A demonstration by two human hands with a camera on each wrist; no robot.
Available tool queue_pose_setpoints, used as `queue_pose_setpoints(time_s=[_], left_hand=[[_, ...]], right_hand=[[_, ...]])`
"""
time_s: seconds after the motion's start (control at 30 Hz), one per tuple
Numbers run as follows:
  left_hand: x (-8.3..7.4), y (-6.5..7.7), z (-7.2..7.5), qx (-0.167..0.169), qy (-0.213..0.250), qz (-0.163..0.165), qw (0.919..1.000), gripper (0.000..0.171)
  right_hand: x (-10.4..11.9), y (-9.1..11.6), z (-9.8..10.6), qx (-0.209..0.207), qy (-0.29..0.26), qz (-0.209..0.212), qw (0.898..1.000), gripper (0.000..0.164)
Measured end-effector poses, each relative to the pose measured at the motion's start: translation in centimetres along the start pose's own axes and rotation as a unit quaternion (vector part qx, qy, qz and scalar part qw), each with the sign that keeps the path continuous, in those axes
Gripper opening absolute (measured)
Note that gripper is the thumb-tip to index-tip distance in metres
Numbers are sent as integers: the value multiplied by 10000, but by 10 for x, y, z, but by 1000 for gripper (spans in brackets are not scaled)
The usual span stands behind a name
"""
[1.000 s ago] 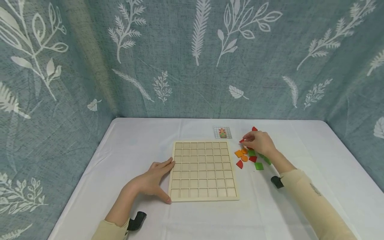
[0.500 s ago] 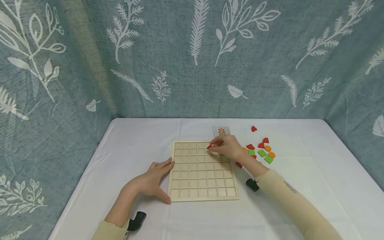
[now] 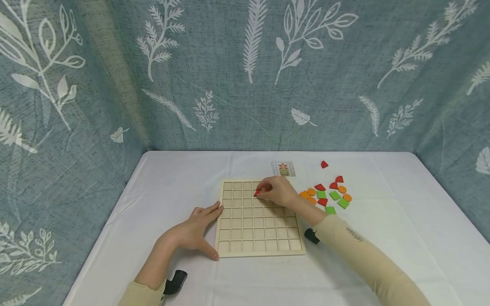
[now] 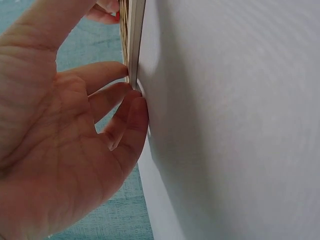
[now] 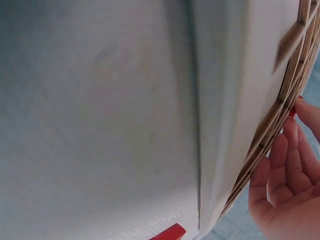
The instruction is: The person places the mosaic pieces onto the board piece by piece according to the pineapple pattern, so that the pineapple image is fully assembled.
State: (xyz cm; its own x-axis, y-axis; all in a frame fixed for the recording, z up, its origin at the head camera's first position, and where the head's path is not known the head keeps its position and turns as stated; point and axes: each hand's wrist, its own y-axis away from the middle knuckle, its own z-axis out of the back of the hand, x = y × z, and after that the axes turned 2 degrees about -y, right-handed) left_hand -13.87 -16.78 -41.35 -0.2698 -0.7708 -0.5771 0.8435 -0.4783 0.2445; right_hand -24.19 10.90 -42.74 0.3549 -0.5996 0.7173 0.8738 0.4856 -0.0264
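Observation:
A pale wooden grid board (image 3: 247, 222) lies flat on the table. My right hand (image 3: 278, 191) is over its upper part, with thumb and finger pinching a small red fan-shaped piece (image 3: 257, 193) at a cell in the second row. That same red piece (image 5: 293, 111) peeks out beside the fingertips in the right wrist view. At the board's left side my left hand (image 3: 196, 229) has its fingers against the edge and its thumb by the near corner. In the left wrist view the left hand's fingers (image 4: 111, 75) reach the board's edge (image 4: 133, 45), loosely extended.
Right of the board lie loose red fan-shaped pieces (image 3: 323, 202), orange round pieces (image 3: 342, 189) and green square pieces (image 3: 334, 195), several of each. One red piece (image 3: 324, 164) is farther back. A small pattern card (image 3: 283, 168) sits behind the board on the white tablecloth (image 3: 183, 178).
My right hand has carried the red piece leftward from the loose pieces to the board, then slightly left and nearer. My left hand stays at the board's edge.

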Motion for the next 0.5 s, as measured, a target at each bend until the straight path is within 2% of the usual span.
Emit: queue_pose_setpoints(time_s=[0.13, 0.33, 0.5], left_hand=[[-1, 0, 0, 2, -11, 27, 10000, 124], [0, 0, -1, 18, 6, 29, 10000, 124], [1, 0, -1, 19, 21, 22, 10000, 124]], right_hand=[[0, 1, 0, 62, -55, 165, 9998, 18], [0, 2, 1, 242, -39, 152, 9996, 17], [0, 5, 1, 216, -11, 190, 9996, 19]])
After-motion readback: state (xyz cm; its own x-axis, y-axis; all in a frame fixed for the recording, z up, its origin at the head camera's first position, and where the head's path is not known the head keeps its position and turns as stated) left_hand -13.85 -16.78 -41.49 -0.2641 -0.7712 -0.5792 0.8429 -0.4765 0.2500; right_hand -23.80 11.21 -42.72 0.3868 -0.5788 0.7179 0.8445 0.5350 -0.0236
